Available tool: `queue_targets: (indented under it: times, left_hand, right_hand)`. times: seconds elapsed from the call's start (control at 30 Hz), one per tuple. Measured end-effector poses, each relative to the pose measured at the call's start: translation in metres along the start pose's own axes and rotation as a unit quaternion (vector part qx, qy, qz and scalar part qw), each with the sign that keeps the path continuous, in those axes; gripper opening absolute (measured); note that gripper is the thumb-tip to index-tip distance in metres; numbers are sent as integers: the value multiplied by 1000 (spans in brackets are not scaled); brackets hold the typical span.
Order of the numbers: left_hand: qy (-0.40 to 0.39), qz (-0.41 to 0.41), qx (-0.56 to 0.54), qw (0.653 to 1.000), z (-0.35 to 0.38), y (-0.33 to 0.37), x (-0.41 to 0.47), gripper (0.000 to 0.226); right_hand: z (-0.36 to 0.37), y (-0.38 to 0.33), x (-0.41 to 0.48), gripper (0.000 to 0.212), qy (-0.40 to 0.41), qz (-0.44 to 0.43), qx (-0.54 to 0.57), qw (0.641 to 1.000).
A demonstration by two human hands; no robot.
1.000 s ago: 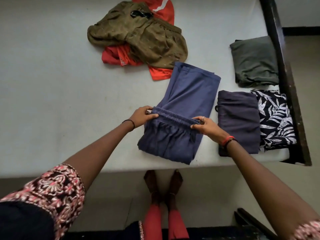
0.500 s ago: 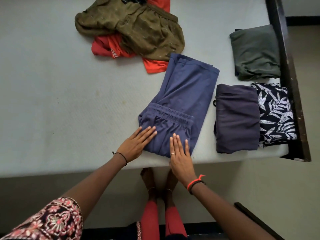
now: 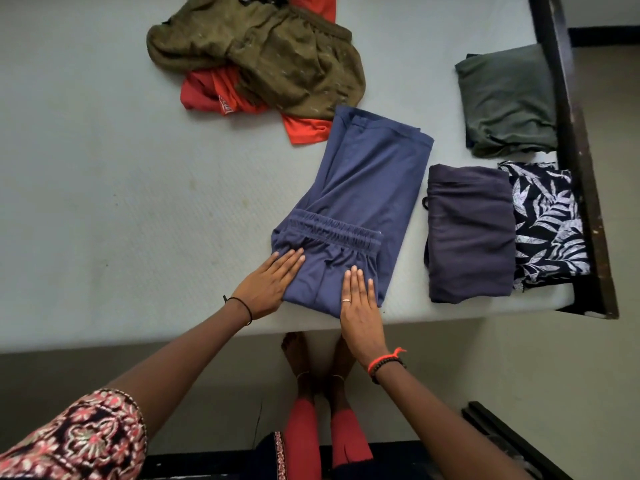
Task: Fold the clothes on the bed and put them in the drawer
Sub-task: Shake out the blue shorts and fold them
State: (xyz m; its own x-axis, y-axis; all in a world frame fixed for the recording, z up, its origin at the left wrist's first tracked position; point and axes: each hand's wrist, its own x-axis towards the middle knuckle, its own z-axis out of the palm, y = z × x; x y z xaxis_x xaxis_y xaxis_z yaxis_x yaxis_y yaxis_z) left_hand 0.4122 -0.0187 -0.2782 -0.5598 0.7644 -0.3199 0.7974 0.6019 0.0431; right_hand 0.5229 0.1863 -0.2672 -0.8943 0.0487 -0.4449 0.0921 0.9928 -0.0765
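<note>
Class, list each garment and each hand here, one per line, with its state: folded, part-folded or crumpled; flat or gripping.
Blue trousers: part-folded, waistband turned onto the legs.
Left hand: flat, pressing those trousers.
Right hand: flat, pressing them too.
Olive garment: crumpled, atop the red one.
Red garment: crumpled.
Grey-green garment: folded.
Dark purple garment: folded.
Leaf-print garment: folded.

bed (image 3: pixel 104 168) | blue trousers (image 3: pixel 374 188) | olive garment (image 3: pixel 277 60) | red top (image 3: pixel 304 128) | grey-green cloth (image 3: pixel 505 98) | purple cloth (image 3: pixel 471 233) | leaf-print cloth (image 3: pixel 547 223)
</note>
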Motion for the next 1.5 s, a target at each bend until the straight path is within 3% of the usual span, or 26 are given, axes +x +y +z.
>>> queue_targets:
  times: [0.1, 0.2, 0.37, 0.47, 0.53, 0.6, 0.67, 0.77, 0.83, 0.97, 1.1, 1.3, 1.4, 1.5]
  left_hand:
    - [-46, 14, -28, 998, -15, 5, -10, 76]
    - [-114, 27, -94, 989, -20, 12, -28, 83]
    - [-224, 42, -142, 963, -48, 27, -53, 81]
    - [-362, 37, -208, 908, -82, 31, -53, 66]
    - [-392, 28, -257, 883, -104, 24, -45, 60]
    - [-395, 10, -303, 867, -125, 10, -31, 44]
    - [-375, -6, -344, 861, -143, -8, -12, 25]
    - [-312, -31, -415, 854, -164, -39, 22, 41]
    - [-269, -56, -448, 851, -171, -58, 47, 45]
    - [-182, -108, -498, 841, -171, -88, 101, 28]
    - [-116, -161, -461, 865, -154, -106, 146, 29]
    - [-29, -220, -413, 883, -122, -101, 178, 28]
    - [50, -307, -478, 821, -106, -92, 166, 32]
    - [165, -424, -532, 714, -82, -72, 134, 28]
  right_hand:
    - [-1, -4, -22, 61, 1, -15, 20, 1000]
    - [-4, -4, -43, 80, -18, -31, 77, 996]
    - [-7, -4, -80, 91, -117, -50, 167, 978]
    - [-48, 7, -85, 75, -168, -58, 177, 968]
    - [-72, 18, -80, 64, -266, -141, 207, 931]
    - [-94, 32, -62, 59, -307, -109, 275, 905]
    - [-116, 48, -36, 50, -310, -66, 316, 894]
    - [-147, 72, 4, 21, -304, -52, 342, 888]
    - [-162, 87, 34, 19, -279, -33, 372, 885]
    - [-167, 115, 94, 17, -232, 7, 398, 888]
    - [-168, 132, 143, 29, -187, 65, 452, 870]
    - [-139, 144, 178, 28, -104, 117, 443, 883]
    - [-127, 145, 178, 26, -42, 146, 397, 905]
    - [-123, 134, 156, 34, 75, 152, 387, 906]
